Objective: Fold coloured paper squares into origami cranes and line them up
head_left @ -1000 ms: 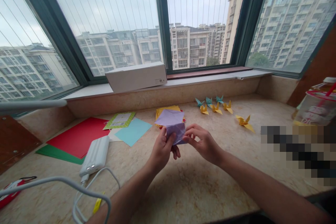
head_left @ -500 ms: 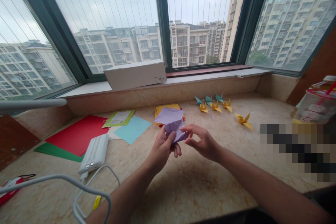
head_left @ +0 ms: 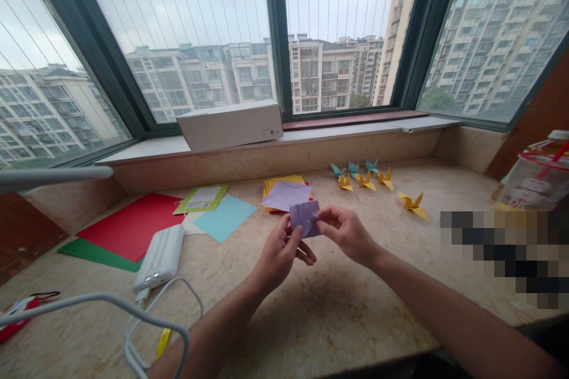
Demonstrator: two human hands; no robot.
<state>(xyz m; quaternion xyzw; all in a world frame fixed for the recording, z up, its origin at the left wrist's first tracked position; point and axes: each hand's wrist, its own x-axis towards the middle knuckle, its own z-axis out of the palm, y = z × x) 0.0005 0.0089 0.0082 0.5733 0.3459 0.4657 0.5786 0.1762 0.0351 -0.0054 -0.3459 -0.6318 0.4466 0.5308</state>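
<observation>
A folded purple origami paper (head_left: 304,219) is held up above the counter between my two hands. My left hand (head_left: 280,249) pinches its lower left part, thumb in front and fingers behind. At its right edge, my right hand (head_left: 344,231) grips the paper between thumb and index finger. Just behind them lies a flat purple sheet (head_left: 287,195) on top of a stack of yellow and red paper (head_left: 271,185). Farther right stand several yellow paper cranes (head_left: 365,180) and three blue paper cranes (head_left: 354,169).
Red sheets (head_left: 133,225), green sheets (head_left: 104,256) and a light blue sheet (head_left: 226,216) lie at left. A white power bank (head_left: 160,254) with a looping cable (head_left: 128,308) sits nearer. A white box (head_left: 231,127) rests on the sill; a plastic cup (head_left: 528,183) stands far right.
The purple paper has turned to show a flatter, squarer face and shifted slightly right. My right thumb and index finger have closed on its right edge.
</observation>
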